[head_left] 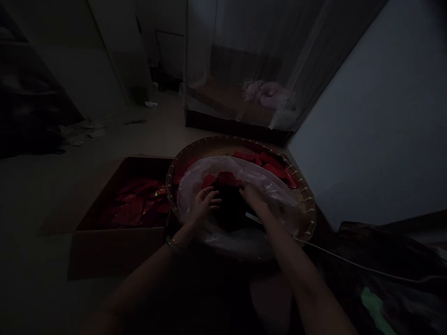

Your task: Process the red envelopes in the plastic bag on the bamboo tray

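Observation:
In the dim head view, a clear plastic bag (226, 164) lies with its mouth spread wide on a round woven basket tray (309, 204). My left hand (204, 204) is at the left side of the bag's dark opening, fingers spread and holding nothing visible. At the opening's far right side, my right hand (252, 195) has its fingers closed at the edge of a red packet (228, 178). Its fingertips are hard to see in the dark. Another red packet (208, 180) shows beyond my left fingers. More flat red packets (272, 167) lie loose on the tray's far side.
Left of the tray stands an open cardboard box (115, 251) with many red packets (131, 209) inside. A netted bed (230, 102) stands behind, a pale wall (377, 121) to the right. A white cord (352, 263) runs right from the tray, past dark cloth (377, 246).

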`<move>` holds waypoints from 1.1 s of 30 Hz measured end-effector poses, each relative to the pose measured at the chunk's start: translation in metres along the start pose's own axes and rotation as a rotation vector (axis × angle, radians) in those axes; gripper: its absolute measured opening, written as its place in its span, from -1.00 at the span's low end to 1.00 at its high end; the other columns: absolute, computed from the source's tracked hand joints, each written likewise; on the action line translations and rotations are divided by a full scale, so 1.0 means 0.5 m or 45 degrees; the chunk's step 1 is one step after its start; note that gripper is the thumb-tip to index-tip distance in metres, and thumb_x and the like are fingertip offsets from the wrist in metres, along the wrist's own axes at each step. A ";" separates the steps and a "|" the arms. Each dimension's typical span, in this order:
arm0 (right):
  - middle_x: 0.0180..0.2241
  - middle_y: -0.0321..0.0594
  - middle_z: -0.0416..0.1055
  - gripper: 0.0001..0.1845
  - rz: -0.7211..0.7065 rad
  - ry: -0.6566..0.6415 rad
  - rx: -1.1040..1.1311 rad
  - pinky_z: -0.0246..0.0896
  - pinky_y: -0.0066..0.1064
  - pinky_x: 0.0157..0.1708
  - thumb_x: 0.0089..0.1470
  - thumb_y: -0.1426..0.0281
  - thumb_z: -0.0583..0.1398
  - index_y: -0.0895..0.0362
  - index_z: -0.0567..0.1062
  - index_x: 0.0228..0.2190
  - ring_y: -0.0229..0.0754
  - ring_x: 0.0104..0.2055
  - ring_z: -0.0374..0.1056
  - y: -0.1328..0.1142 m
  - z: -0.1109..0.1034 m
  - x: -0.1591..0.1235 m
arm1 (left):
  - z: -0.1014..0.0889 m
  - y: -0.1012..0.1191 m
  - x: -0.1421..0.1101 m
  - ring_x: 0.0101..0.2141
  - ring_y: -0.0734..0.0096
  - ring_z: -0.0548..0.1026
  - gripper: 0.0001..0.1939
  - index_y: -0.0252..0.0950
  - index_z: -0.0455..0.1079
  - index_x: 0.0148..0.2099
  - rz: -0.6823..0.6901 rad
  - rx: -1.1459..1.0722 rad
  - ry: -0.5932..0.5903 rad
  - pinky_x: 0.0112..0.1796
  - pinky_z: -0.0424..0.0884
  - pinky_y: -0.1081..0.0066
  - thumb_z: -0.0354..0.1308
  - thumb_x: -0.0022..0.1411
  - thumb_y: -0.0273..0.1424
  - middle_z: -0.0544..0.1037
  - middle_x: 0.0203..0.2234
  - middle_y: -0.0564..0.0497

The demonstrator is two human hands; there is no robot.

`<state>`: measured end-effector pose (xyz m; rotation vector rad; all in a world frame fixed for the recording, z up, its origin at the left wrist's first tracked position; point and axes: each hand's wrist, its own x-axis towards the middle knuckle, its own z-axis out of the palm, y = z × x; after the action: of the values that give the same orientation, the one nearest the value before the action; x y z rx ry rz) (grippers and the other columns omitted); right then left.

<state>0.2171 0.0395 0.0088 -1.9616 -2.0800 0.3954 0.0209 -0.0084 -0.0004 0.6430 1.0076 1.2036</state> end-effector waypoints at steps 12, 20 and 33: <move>-0.04 -0.07 0.40 -0.63 -0.368 0.586 0.630 0.33 -0.25 -0.09 0.11 0.38 0.05 0.10 0.41 -0.03 -0.13 -0.05 0.36 -0.034 -0.025 -0.161 | 0.000 -0.011 -0.026 -0.43 0.40 0.51 -0.59 -0.38 0.50 -0.20 -0.083 0.362 -0.426 -0.36 0.39 0.48 0.38 -0.19 -0.38 0.60 -0.41 -0.02; -0.04 -0.01 0.39 -0.60 -0.428 0.634 0.267 0.20 -0.14 0.04 0.16 0.38 0.04 0.17 0.37 0.03 -0.05 0.02 0.29 -0.059 0.000 -0.165 | -0.004 -0.030 -0.021 -0.32 0.26 0.54 -0.64 -0.36 0.51 -0.24 0.165 0.510 -0.370 -0.23 0.41 0.35 0.35 -0.17 -0.36 0.61 -0.36 -0.05; -0.26 -0.08 0.39 -0.77 -0.339 0.760 0.348 0.27 -0.20 -0.15 0.13 0.29 0.11 0.13 0.52 -0.29 -0.09 -0.19 0.32 -0.057 0.006 -0.171 | -0.003 -0.023 -0.034 -0.36 0.29 0.53 -0.64 -0.36 0.51 -0.20 0.114 0.545 -0.442 -0.31 0.40 0.40 0.31 -0.11 -0.34 0.60 -0.35 -0.05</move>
<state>0.1944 -0.0475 0.0167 -1.3981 -1.7491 0.0237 0.0241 -0.0278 -0.0059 1.2004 0.9503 0.9122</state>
